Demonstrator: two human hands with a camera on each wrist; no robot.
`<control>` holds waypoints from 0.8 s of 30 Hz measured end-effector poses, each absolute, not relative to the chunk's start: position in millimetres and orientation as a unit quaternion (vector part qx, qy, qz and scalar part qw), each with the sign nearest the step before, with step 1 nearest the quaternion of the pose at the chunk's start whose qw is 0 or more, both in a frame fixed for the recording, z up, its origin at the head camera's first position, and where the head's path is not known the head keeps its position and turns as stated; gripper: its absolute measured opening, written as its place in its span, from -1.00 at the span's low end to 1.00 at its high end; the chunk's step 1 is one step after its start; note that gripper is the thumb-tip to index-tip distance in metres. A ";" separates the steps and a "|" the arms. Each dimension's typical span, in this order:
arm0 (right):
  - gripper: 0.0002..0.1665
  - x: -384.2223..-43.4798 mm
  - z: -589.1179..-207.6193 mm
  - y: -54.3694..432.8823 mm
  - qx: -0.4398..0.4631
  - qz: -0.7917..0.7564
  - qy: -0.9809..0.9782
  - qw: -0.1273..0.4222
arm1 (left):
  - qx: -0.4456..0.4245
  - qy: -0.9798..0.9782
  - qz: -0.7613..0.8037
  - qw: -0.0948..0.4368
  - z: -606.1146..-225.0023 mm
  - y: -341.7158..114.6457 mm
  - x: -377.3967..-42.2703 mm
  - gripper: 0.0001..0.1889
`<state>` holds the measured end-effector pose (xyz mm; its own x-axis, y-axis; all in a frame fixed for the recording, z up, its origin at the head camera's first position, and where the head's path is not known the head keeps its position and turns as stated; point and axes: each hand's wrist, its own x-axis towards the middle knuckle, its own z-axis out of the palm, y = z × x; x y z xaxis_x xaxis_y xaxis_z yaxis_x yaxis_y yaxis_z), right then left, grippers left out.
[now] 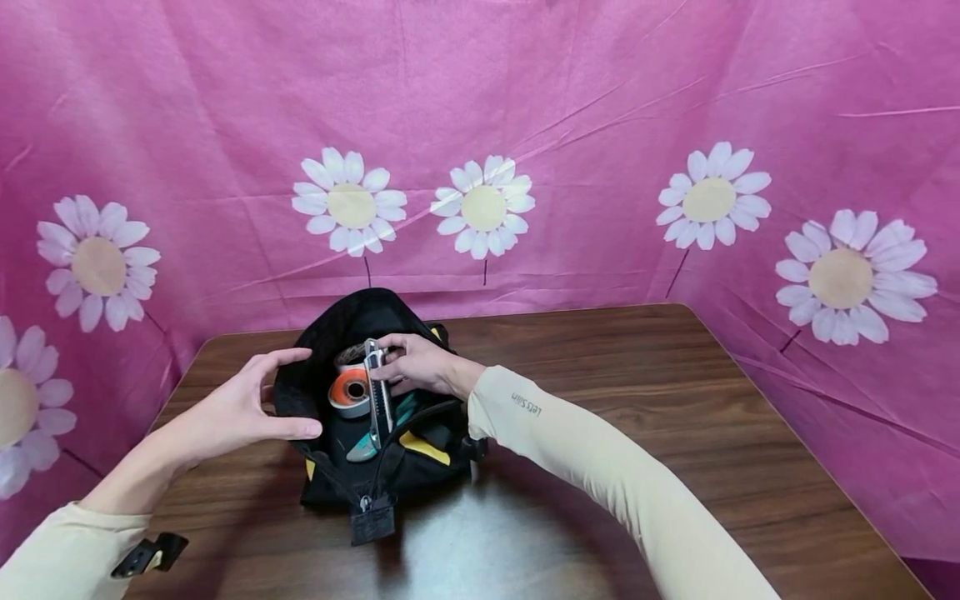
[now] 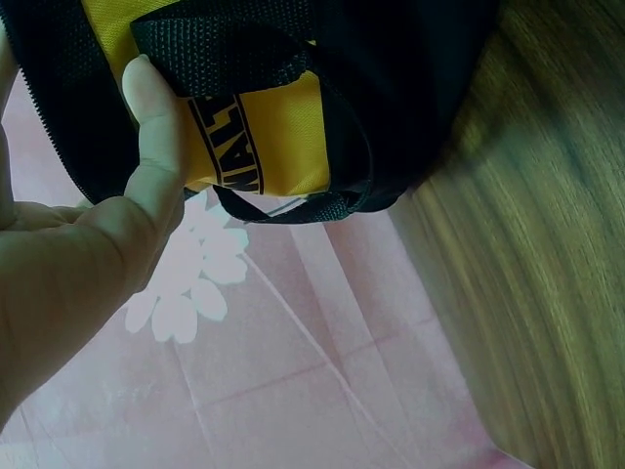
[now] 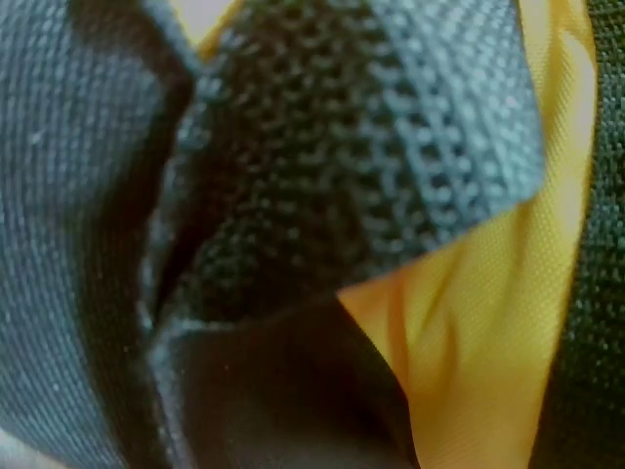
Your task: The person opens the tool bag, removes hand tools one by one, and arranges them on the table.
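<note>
Two hands at black bag [image 1: 322,485]: left hand [image 1: 240,408], fingers wide, touches its left side, presumably so it gapes; right hand [image 1: 422,365] pinches utility knife [image 1: 380,407] in its mouth, beside orange tape roll [image 1: 342,387].

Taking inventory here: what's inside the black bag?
The black bag shows an orange-centred roll, a half-hidden ring and something teal, partly covered by the utility knife the right hand holds. Anything beneath them or behind the hand is hidden.

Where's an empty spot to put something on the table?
The table is bare right of the bag, between the right sleeve and pink cloth. Another patch lies in front of the bag, between that sleeve and the left sleeve. Inside the bag is crowded: knife, orange tape roll and right grip.
</note>
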<state>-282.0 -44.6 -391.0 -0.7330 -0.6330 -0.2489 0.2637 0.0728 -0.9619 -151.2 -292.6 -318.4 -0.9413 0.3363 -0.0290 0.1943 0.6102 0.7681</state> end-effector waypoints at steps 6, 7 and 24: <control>-0.46 -281.7 -388.0 -44.1 -0.150 -0.673 0.638 0.341 | 0.153 0.894 0.412 0.085 -318.7 -292.8 -151.4 -0.02; -0.45 -281.6 -387.9 -44.1 -0.151 -0.674 0.638 0.341 | 0.153 0.894 0.412 0.085 -318.9 -293.0 -151.4 -0.02; -0.42 -273.1 -337.1 -36.7 -0.183 -0.689 0.628 0.311 | 0.141 0.886 0.429 0.104 -320.5 -292.2 -151.6 -0.02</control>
<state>-273.1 -36.7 -337.1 -0.7391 -0.6591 -0.1389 0.1997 -0.0174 -0.9797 -151.6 -292.2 -320.5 -0.9384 0.3396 -0.0632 0.1613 0.5926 0.7892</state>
